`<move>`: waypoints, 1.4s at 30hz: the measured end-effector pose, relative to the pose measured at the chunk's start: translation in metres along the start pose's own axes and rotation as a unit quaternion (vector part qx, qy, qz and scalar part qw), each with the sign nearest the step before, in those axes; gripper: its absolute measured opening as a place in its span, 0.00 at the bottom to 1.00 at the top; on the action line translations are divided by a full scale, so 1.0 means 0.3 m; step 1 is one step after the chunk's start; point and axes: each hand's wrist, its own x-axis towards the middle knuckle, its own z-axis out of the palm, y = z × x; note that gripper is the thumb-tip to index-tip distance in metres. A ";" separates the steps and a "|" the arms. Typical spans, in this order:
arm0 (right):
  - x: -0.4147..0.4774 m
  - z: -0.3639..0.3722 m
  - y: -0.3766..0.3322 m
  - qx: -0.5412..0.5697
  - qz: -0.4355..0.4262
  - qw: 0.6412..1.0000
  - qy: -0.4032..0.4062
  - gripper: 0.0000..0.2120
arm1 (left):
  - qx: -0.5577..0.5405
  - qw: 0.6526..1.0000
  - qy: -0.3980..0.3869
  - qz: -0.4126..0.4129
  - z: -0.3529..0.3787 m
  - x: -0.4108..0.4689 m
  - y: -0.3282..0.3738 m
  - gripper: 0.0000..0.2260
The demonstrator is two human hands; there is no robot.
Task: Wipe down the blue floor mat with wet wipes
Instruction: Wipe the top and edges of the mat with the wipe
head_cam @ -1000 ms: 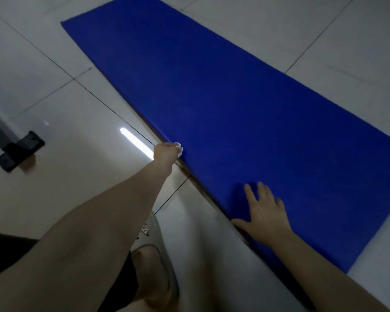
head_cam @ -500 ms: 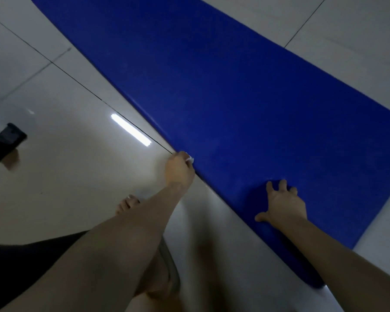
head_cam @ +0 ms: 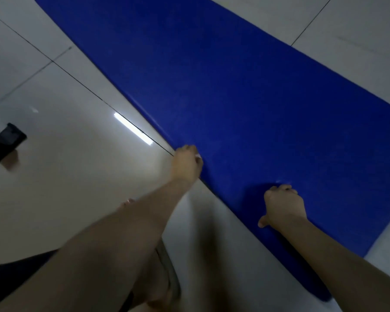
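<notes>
The blue mat [head_cam: 245, 86] is laid flat on the tiled floor [head_cam: 65, 176], running from the upper left down to a short end at the lower right. The left hand [head_cam: 186, 164] is placed right on the mat's near long edge, and its grip is closed tight round a wet wipe [head_cam: 198, 156], of which only a small white scrap is seen past the fingers. The right hand [head_cam: 284, 207] is set on the mat nearer that short end, well inside the edge; its fingers are bent under, the thumb is stretched out, and nothing is seen in its grip, so it is judged to be bracing the mat. No wet sheen or streak can be made out on the blue surface, so how much has been wiped cannot be told. From where the wipe lies, the near edge is judged to be the part in hand, and the long stretch running away is taken as possibly still to be done. Open floor is left all along that edge for sliding the wipe onward. A black object [head_cam: 6, 144] is kept well apart at the left, while a sandalled foot [head_cam: 167, 278] is tucked under the left arm, near the edge.
</notes>
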 end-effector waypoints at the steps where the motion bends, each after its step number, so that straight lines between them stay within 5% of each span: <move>1: 0.000 -0.001 -0.001 0.001 -0.001 1.000 -0.003 0.55 | 0.015 0.999 0.013 -0.031 -0.023 0.057 -0.023 0.05; 9: 0.000 -0.007 -0.003 0.011 0.003 1.000 -0.007 0.54 | -0.021 0.996 -0.025 -0.088 0.010 0.034 0.013 0.05; 15: 0.002 -0.008 0.000 0.027 0.001 1.000 -0.013 0.53 | -0.052 0.989 -0.115 0.074 0.117 -0.278 0.206 0.06; 21: -0.002 -0.004 0.007 0.041 0.003 0.999 -0.009 0.52 | 0.098 0.957 -0.171 0.215 0.097 -0.235 0.184 0.11; 26: 0.004 0.005 0.004 0.044 0.006 0.999 0.001 0.54 | 0.142 0.986 -0.059 0.070 0.012 0.036 0.007 0.08; 31: 0.010 0.020 0.012 0.045 0.003 0.999 0.004 0.57 | 0.074 0.992 0.001 -0.103 -0.035 0.122 -0.033 0.08; 39: 0.014 0.020 0.018 0.040 -0.004 0.999 0.005 0.56 | -0.013 0.994 -0.098 -0.047 0.105 -0.234 0.133 0.10; 42: 0.012 0.019 0.016 0.044 -0.006 0.999 0.009 0.57 | 0.004 0.986 -0.158 0.051 0.127 -0.344 0.203 0.11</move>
